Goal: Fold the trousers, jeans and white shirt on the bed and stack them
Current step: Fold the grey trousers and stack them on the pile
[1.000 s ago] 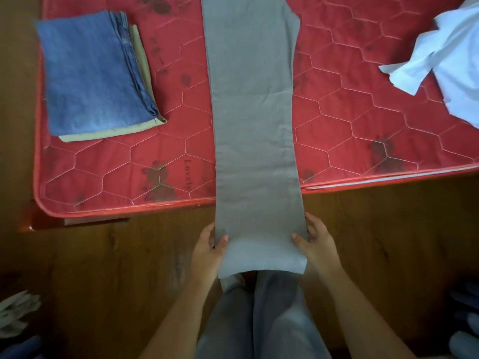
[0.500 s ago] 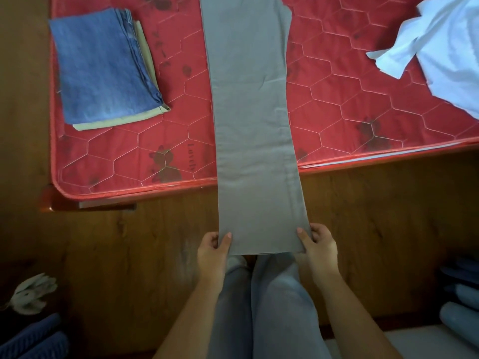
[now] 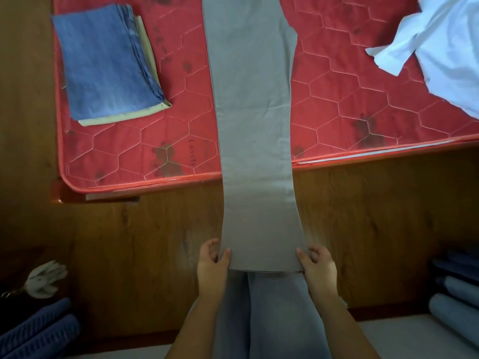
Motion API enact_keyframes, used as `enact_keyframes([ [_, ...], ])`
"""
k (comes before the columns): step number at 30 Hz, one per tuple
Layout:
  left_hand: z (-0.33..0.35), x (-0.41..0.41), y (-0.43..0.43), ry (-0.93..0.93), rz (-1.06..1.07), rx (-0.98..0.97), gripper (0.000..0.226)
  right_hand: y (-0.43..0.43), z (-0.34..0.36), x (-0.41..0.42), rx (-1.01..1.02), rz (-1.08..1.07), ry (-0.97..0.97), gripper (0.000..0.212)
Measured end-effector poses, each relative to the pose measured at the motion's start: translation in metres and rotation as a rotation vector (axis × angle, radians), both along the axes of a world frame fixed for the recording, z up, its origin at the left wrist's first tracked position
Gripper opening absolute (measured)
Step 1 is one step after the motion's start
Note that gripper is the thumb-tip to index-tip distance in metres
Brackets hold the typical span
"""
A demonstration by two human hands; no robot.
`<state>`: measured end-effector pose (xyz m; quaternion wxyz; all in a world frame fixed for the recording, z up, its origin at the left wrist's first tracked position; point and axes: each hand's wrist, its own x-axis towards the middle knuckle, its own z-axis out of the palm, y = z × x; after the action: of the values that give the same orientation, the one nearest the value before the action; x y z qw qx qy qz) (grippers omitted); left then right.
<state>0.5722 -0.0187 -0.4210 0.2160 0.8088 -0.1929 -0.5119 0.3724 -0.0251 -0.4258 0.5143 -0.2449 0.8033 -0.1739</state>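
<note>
Grey trousers [image 3: 252, 120] lie lengthwise across the red mattress [image 3: 334, 104], their leg end hanging past the near edge. My left hand [image 3: 212, 265] pinches the left corner of the hem, and my right hand [image 3: 317, 265] pinches the right corner. Folded blue jeans [image 3: 103, 63] sit on a folded beige garment [image 3: 149, 55] at the mattress's left. A crumpled white shirt [image 3: 440, 47] lies at the far right.
The wooden bed frame [image 3: 363, 216] faces me below the mattress. A white stuffed toy [image 3: 42, 278] and blue ribbed fabric [image 3: 33, 332] lie on the floor at left; rolled blue items [image 3: 456, 299] are stacked at right. My own grey-clad legs show below.
Both hands have stayed gripping the trouser hem corners and pulled it slightly toward me; the view has shifted, so the mattress sits higher in frame.
</note>
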Motion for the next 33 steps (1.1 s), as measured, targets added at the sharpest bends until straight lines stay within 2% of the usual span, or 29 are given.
enact_keyframes([
  [2,0.003,0.001,-0.024,-0.040,-0.035,-0.045,0.022,-0.025,0.003,0.001,-0.040,0.003,-0.010,0.035],
  [5,0.004,0.003,-0.064,-0.066,-0.026,-0.083,0.008,-0.066,0.004,0.001,-0.109,-0.003,-0.024,0.022],
  [10,0.010,0.001,-0.142,-0.045,0.039,-0.147,0.009,-0.150,0.004,0.001,-0.201,0.044,-0.061,0.004],
  [14,0.003,-0.001,-0.207,0.000,0.150,-0.224,0.009,-0.223,-0.004,0.002,-0.275,0.005,-0.142,0.006],
  [19,-0.013,0.004,-0.279,-0.023,0.206,-0.289,0.006,-0.312,-0.019,0.009,-0.331,0.056,-0.162,0.012],
  [30,-0.060,0.037,-0.461,-0.011,0.249,-0.390,0.007,-0.494,-0.051,0.045,-0.419,0.044,-0.143,0.018],
  [33,-0.072,0.042,-0.501,-0.018,0.230,-0.435,0.017,-0.533,-0.062,0.051,-0.446,0.019,-0.155,0.010],
])
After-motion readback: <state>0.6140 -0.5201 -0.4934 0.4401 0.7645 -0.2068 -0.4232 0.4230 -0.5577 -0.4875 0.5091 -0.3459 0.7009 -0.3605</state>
